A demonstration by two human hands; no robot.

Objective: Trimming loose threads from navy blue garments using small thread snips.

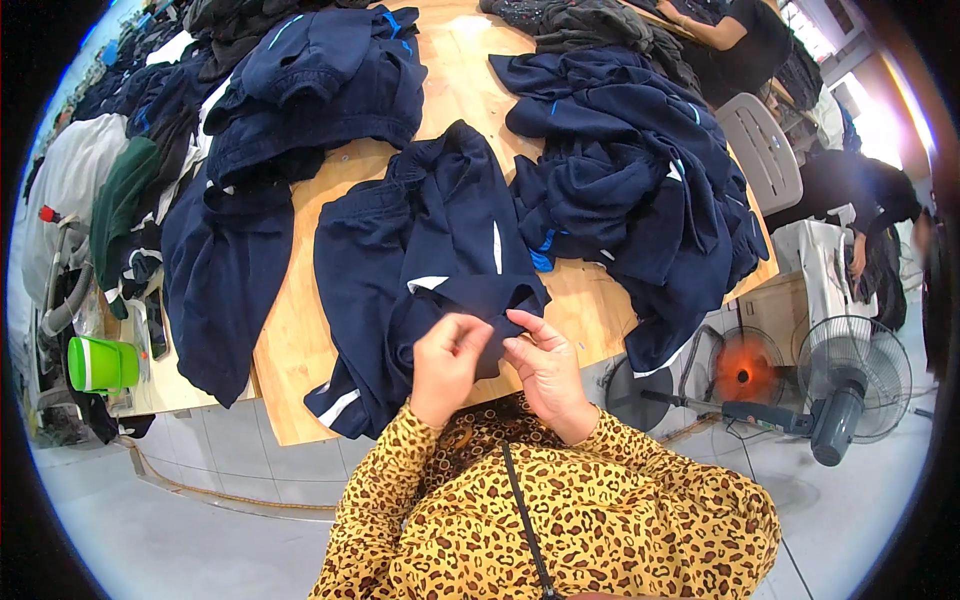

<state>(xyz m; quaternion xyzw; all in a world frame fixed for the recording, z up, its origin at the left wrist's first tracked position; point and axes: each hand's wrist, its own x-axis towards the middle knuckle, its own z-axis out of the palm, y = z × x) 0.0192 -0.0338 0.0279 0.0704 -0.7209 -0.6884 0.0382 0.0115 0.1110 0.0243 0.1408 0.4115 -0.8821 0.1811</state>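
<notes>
Navy sports trousers (370,260) with white side strips lie in front of me, the waistband toward the far side and one leg end folded back near my body. At that leg end, my right hand (552,372) pinches the edge of the cloth between thumb and fingers. Close by on its left, my left hand (448,366) is raised over the cloth with its fingers curled together. Its fingertips are slightly blurred, and whatever they hold is too small to tell.
Piles of navy garments lie on the wooden table (300,345), one pile (310,100) at left and another (620,180) at right. A green container (103,364) stands far left. A grey fan (848,395) is at right, near a plastic chair (758,150). Other people work at upper right.
</notes>
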